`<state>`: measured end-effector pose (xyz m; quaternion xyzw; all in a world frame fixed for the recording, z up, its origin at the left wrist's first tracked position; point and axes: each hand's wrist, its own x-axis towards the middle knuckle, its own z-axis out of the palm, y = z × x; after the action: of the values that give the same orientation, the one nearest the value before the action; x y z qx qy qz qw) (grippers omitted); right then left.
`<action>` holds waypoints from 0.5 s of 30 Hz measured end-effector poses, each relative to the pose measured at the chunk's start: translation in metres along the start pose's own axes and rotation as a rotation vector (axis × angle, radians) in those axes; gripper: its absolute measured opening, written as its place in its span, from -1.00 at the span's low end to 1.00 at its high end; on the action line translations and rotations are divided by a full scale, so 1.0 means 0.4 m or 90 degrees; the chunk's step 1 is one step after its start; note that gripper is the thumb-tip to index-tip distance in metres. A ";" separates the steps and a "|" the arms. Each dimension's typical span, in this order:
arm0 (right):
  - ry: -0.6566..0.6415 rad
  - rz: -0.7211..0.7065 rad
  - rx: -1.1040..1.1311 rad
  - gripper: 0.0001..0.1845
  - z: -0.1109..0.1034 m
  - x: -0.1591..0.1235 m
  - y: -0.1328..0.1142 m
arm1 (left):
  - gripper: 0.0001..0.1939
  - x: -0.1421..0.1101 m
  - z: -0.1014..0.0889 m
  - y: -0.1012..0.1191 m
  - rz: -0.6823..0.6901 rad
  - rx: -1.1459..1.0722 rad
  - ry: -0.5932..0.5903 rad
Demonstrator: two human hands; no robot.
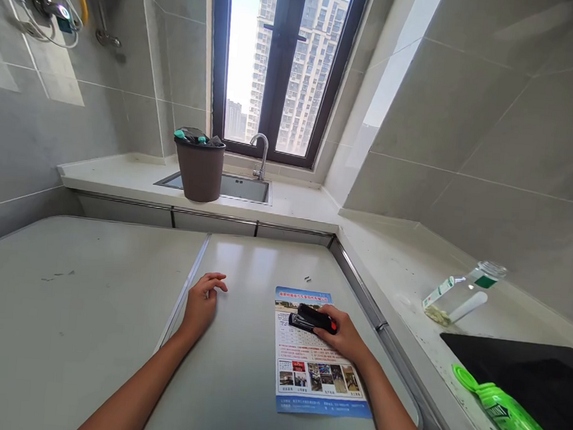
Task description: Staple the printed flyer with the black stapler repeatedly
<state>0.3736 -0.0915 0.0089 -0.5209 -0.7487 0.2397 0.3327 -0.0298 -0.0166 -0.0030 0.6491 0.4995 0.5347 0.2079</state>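
A black stapler [306, 317] with a red patch near its rear is gripped in my right hand [340, 333], over the upper part of a printed flyer [299, 350]. The flyer has blue bands, red and black text and small photos, and it lies flat on the white folding table [232, 377]. To the left, my left hand [203, 298] rests near the table's seam with loosely curled fingers apart and nothing in them. A couple of small staple pieces [307, 279] lie just beyond the flyer's top edge.
Along the right counter [388, 251] stand a clear glass bottle [465, 294], a black cooktop [539, 364] and a green squeeze bottle [514, 419]. At the back, a brown bin [200, 170] sits by the sink [246, 189] and faucet [261, 156], below a window.
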 end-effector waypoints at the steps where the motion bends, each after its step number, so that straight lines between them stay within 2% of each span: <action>1: 0.010 0.011 0.006 -0.65 -0.004 -0.002 0.009 | -0.73 0.003 -0.005 0.003 -0.005 -0.033 0.000; 5: 0.031 0.025 0.041 -0.62 -0.005 0.002 0.021 | -0.82 0.012 -0.016 0.000 -0.067 -0.169 0.016; 9: 0.086 0.037 0.075 -0.62 -0.007 0.009 0.029 | -0.90 0.017 -0.024 -0.022 -0.133 -0.205 0.113; 12: 0.199 0.060 0.131 -0.65 -0.013 0.016 0.054 | -0.94 0.021 -0.027 -0.041 -0.165 -0.205 0.166; 15: 0.352 0.099 0.182 -0.47 -0.015 0.024 0.093 | -0.97 0.025 -0.026 -0.055 -0.196 -0.209 0.195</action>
<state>0.3990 -0.0697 -0.0111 -0.5697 -0.5464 0.2165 0.5745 -0.0494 -0.0014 -0.0122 0.4345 0.5248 0.6624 0.3114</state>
